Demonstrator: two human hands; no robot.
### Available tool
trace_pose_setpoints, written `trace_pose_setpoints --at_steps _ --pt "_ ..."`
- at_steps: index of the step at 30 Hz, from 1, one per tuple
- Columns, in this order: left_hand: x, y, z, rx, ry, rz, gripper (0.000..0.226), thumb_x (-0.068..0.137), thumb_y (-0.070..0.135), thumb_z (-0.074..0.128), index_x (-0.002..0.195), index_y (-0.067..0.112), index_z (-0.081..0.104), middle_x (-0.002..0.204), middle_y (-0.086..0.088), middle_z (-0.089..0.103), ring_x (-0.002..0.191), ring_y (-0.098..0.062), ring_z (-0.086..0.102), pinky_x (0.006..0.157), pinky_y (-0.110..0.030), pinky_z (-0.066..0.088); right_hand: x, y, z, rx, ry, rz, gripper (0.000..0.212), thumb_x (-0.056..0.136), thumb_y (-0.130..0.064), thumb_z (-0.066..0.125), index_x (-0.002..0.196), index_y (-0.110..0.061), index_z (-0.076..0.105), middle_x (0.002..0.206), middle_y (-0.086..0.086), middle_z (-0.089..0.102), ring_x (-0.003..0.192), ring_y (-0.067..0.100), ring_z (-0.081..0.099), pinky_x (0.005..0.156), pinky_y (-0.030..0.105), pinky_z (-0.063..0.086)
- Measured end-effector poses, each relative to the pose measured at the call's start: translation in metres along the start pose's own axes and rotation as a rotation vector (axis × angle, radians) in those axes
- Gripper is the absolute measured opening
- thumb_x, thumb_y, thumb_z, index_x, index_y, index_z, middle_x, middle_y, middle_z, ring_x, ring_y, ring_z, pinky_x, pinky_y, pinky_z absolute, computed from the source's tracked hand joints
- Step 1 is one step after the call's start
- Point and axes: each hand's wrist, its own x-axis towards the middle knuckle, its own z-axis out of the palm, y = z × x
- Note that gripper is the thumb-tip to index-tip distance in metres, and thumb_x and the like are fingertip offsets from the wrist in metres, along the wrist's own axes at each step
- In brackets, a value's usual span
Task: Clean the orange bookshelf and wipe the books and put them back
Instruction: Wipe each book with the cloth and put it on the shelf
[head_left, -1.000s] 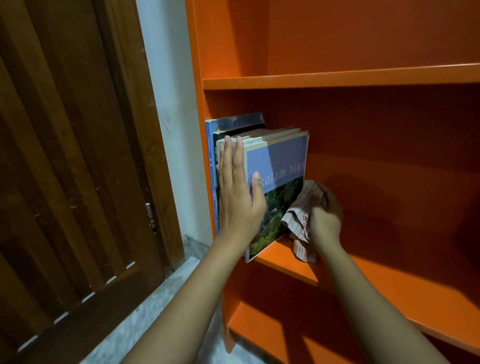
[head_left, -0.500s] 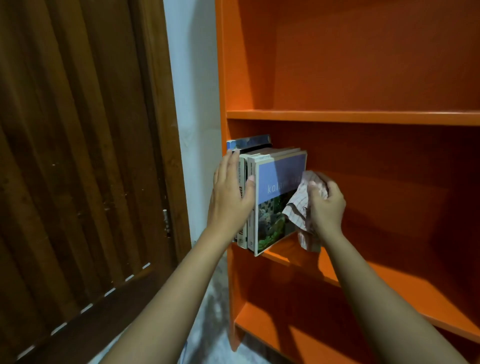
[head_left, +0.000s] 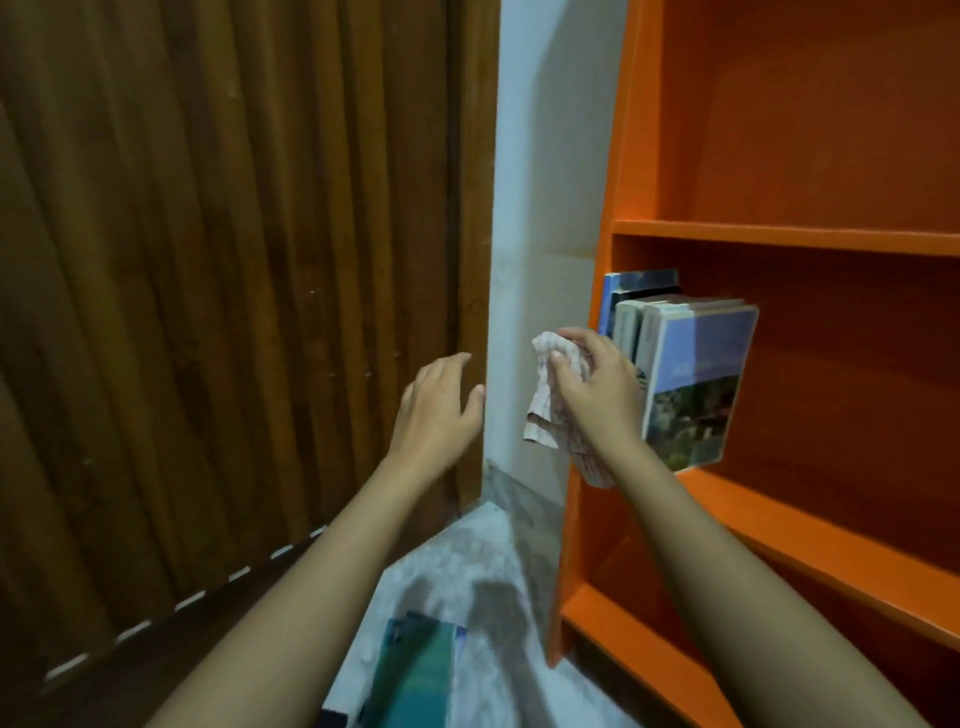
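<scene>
Dark brown slatted wooden door (head_left: 208, 312) fills the left half of the view, with pale light showing in dashes along its bottom edge. Before the door's right edge the left hand (head_left: 436, 410) hangs in the air, fingers loosely spread and holding nothing, touching neither door nor shelf. Below it, at the bottom of the view, a teal-covered book (head_left: 415, 670) lies flat on the mottled grey floor (head_left: 493, 561), its long axis running away from the person and its near end cut off by the frame. A strip of white wall (head_left: 545, 182) stands between the door and the furniture. In front of that strip a checked, pinkish cloth (head_left: 545, 395) is bunched in the right hand (head_left: 597, 395), whose fingers and thumb curl round it while its loose ends hang down. Hand and cloth sit before the left side panel of the orange bookshelf (head_left: 779, 239) and hide the lower spines of the row of books (head_left: 691, 384). These books stand upright on the middle shelf, packed against the left side panel, long axes vertical, spines facing outward toward the person. The rightmost one shows its front cover to the right, a lavender band above a garden photograph, and its lower front corner reaches the shelf's front edge.
</scene>
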Motion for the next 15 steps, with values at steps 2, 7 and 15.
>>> trace_pose_setpoints --at_steps 2,7,15 --pt "-0.009 -0.029 0.006 0.051 -0.03 -0.063 0.046 0.097 0.032 0.045 0.14 0.017 0.038 0.142 -0.002 0.045 0.133 -0.018 0.039 0.109 -0.036 0.031 -0.015 0.002 0.029 -0.017 -0.075 0.038 0.027 0.091 -0.026 0.056 0.117 -0.02 0.062 0.117 -0.002 0.062 0.108 0.016 0.056 0.082 0.026 0.041" --pt "-0.043 -0.101 0.042 0.133 -0.189 -0.265 0.045 0.097 0.033 0.047 0.139 0.019 0.039 0.142 -0.002 0.046 0.13 -0.021 0.043 0.106 -0.037 0.036 -0.068 0.044 0.106 -0.029 -0.311 0.232 0.025 0.089 -0.026 0.055 0.113 -0.026 0.061 0.114 -0.002 0.063 0.102 0.018 0.059 0.077 0.027 0.044" --pt "-0.107 -0.209 0.124 0.135 -0.497 -0.533 0.046 0.096 0.032 0.047 0.136 0.012 0.041 0.138 -0.01 0.048 0.126 -0.027 0.045 0.104 -0.038 0.037 -0.176 0.133 0.185 -0.099 -0.634 0.525 0.03 0.087 -0.03 0.054 0.117 -0.026 0.059 0.116 0.003 0.064 0.1 0.025 0.062 0.084 0.041 0.052"
